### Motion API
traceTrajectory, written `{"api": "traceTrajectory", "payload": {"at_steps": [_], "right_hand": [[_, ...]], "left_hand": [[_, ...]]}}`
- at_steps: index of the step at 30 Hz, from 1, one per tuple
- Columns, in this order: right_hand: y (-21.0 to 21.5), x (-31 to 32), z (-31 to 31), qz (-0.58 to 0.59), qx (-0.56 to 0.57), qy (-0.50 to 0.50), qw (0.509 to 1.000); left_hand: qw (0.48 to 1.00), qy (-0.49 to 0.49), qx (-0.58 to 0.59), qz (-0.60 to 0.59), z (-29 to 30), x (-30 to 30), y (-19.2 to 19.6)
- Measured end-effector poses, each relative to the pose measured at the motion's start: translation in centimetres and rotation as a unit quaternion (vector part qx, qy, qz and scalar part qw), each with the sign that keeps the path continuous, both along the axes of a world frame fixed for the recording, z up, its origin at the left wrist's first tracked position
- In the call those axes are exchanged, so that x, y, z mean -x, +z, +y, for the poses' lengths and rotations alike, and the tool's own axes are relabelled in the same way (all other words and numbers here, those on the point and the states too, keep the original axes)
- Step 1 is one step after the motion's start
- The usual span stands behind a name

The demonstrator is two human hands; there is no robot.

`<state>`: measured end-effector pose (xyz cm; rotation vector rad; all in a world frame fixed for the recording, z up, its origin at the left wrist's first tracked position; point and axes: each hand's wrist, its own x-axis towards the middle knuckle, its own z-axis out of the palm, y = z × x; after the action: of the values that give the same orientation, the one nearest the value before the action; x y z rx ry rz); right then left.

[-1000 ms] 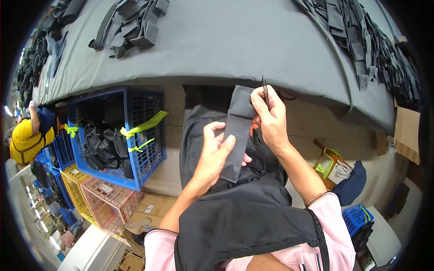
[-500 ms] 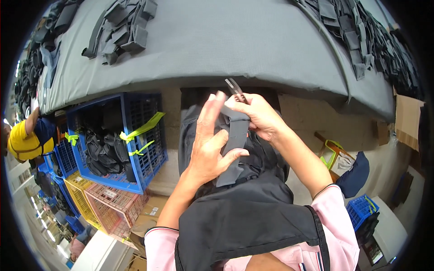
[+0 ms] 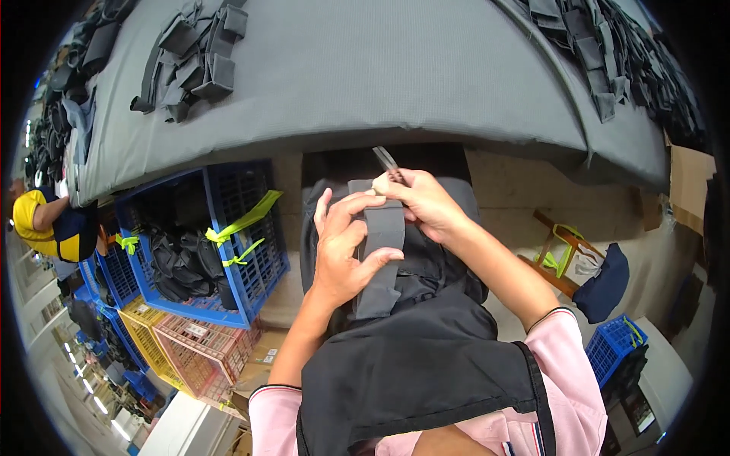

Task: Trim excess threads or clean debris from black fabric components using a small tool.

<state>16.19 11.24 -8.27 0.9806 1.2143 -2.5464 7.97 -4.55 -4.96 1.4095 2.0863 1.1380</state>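
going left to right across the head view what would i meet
Person in a yellow top, large blue crate, left hand, right hand, wooden frame, cardboard box at the right edge.

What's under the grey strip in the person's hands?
Black cloth shows lower down, beside the grey strip. The strip, left hand and right hand cover the rest, so I can't tell what's directly underneath.

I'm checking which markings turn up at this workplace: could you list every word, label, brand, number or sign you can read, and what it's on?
None can be read.
Pale label on the pink crate: too small to read.
Small white label on the cardboard box: too small to read.
Grey fabric strip at the hands: no lettering visible.
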Motion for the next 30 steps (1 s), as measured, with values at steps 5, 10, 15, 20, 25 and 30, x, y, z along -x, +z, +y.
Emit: {"api": "traceTrajectory", "payload": {"at_steps": [5, 10, 15, 20, 25, 30], "right_hand": [[2.5, -4.5, -2.1, 0.08, -0.422, -0.064, 0.901], [4.9, -6.7, -2.1, 0.113, -0.605, 0.043, 0.787], [4.3, -6.2, -1.9, 0.114, -0.608, 0.029, 0.786], [4.0, -6.4, -1.9, 0.134, -0.61, 0.025, 0.78], [3.9, -6.7, -2.4, 0.115, -0.566, -0.021, 0.816], [3.6, -6.5, -2.0, 0.126, -0.58, -0.028, 0.805]], "left_hand": [[0.98, 0.09, -0.013, -0.175, -1.3, -0.1, -1.5], [0.979, 0.057, -0.022, -0.195, -1.7, 0.3, -2.4], [0.978, 0.035, -0.03, -0.205, -1.4, 0.2, -1.9], [0.965, 0.057, -0.029, -0.256, -1.2, -0.2, -1.0], [0.967, 0.049, -0.037, -0.246, -1.5, -0.2, -1.4], [0.971, 0.039, -0.034, -0.234, -1.6, -0.1, -1.6]]}}
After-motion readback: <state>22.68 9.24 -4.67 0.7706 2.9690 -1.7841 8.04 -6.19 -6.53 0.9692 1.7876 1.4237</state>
